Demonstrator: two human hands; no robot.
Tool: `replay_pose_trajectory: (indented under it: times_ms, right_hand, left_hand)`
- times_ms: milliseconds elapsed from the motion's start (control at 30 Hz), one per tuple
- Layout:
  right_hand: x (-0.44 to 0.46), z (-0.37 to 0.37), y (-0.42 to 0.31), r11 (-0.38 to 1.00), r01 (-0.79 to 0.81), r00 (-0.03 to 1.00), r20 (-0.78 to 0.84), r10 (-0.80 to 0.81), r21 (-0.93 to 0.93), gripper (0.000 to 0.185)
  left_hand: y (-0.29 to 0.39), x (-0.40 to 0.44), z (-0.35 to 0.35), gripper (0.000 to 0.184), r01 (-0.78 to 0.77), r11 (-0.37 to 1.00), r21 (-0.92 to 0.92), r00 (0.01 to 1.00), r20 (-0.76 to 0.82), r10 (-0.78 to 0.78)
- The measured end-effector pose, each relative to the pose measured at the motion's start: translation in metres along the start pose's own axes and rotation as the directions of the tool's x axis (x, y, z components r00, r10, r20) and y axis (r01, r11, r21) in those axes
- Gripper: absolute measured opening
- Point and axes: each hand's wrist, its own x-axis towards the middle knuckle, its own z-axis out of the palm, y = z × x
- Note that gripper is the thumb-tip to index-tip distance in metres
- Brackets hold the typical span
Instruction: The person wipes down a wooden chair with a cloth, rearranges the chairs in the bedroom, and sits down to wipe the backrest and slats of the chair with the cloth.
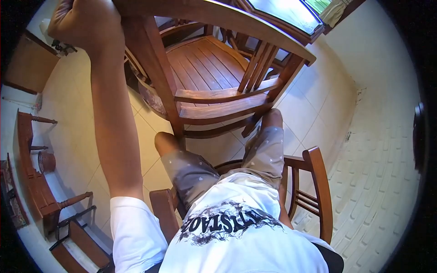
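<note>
Person sits in a wooden armchair (321, 191), lower middle of the frame, facing the back of a second wooden chair (223, 96) at upper middle. Left arm runs up the left side; left hand (84, 25) sits at upper left, beside the left end of the top rail (227, 20). Its fingers look bent; cannot tell how far closed, or whether it has hold of the rail or the pale object (44, 26) just past it. Right hand out of view, its state cannot be told. Knees lie near the chair's lower rails. Handling notes, as judgement: the rail is curved, so an even, light contact should suit it; one-sided pressure could tip the chair; bracing with the right hand would help, keeping knees clear of the posts (157, 68).
</note>
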Motion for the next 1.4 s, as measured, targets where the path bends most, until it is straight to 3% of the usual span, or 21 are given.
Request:
replay_pose_trajectory:
  times_ms: [133, 267, 433, 500, 533, 600, 700, 767, 800, 867, 933, 967, 1100, 1400]
  right_hand:
    - [0.009, -0.002, -0.043, 0.995, -0.071, 0.983, -0.163, 0.081, 0.067, 0.042]
    - [-0.010, -0.029, -0.099, 0.941, 0.255, 0.871, -0.370, -0.324, -0.222, 0.035]
    - [-0.026, -0.058, -0.179, 0.905, 0.335, 0.726, -0.540, -0.426, -0.263, 0.035]
    - [-0.030, -0.079, -0.213, 0.834, 0.479, 0.630, -0.555, -0.543, -0.273, 0.039]
    - [-0.026, -0.084, -0.225, 0.836, 0.477, 0.627, -0.562, -0.539, -0.269, 0.039]
    - [-0.013, -0.097, -0.246, 0.813, 0.540, 0.792, -0.459, -0.403, 0.219, 0.043]
    - [0.041, -0.094, -0.266, 0.733, 0.629, 0.737, -0.498, -0.457, 0.259, 0.043]
    - [0.078, -0.081, -0.283, 0.624, 0.560, 0.828, -0.368, -0.423, 0.545, 0.046]
    - [0.090, -0.078, -0.291, 0.617, 0.567, 0.824, -0.367, -0.432, 0.547, 0.046]
    - [0.108, -0.074, -0.305, 0.821, 0.487, 0.843, -0.406, -0.353, 0.297, 0.048]
    - [0.126, -0.069, -0.313, 0.941, 0.337, 0.835, -0.469, -0.286, 0.028, 0.054]
    - [0.143, -0.063, -0.309, 0.938, 0.345, 0.834, -0.467, -0.294, 0.026, 0.054]
    - [0.221, -0.032, -0.280, 0.750, 0.418, 0.908, -0.243, -0.340, 0.513, 0.064]
    - [0.255, -0.031, -0.278, 0.625, 0.626, 0.779, -0.343, -0.525, 0.466, 0.051]
  left_hand:
    - [0.026, -0.008, -0.011, 0.033, 0.070, 0.995, 0.075, 0.997, 0.024, -0.072]
    - [0.027, -0.007, -0.020, 0.030, 0.108, 0.992, -0.067, 0.993, -0.041, -0.111]
    - [0.032, -0.006, -0.035, 0.030, 0.088, 0.993, -0.080, 0.989, 0.128, -0.077]
    - [0.036, -0.008, -0.033, 0.030, 0.082, 0.994, -0.074, 0.989, 0.130, -0.072]
    - [0.036, -0.007, -0.033, 0.031, 0.082, 0.994, -0.067, 0.990, 0.124, -0.074]
    - [0.037, -0.008, -0.033, 0.032, 0.082, 0.995, -0.051, 0.992, 0.105, -0.076]
    - [0.037, -0.009, -0.032, 0.032, 0.083, 0.997, -0.008, 0.993, 0.080, -0.082]
    - [0.036, -0.004, -0.035, 0.032, 0.083, 0.996, 0.045, 0.995, 0.055, -0.085]
    - [0.037, -0.003, -0.035, 0.032, 0.072, 0.996, 0.044, 0.996, 0.051, -0.074]
    - [0.042, -0.004, -0.038, 0.031, 0.084, 0.993, 0.086, 0.996, 0.027, -0.087]
    - [0.046, -0.003, -0.038, 0.030, 0.097, 0.987, 0.127, 0.995, 0.000, -0.098]
    - [0.045, -0.002, -0.039, 0.030, 0.091, 0.988, 0.128, 0.996, -0.005, -0.091]
    - [0.033, 0.011, -0.049, 0.031, 0.154, 0.982, 0.108, 0.988, -0.047, -0.150]
    - [0.009, 0.029, -0.069, 0.030, 0.187, 0.976, 0.108, 0.981, -0.078, -0.179]
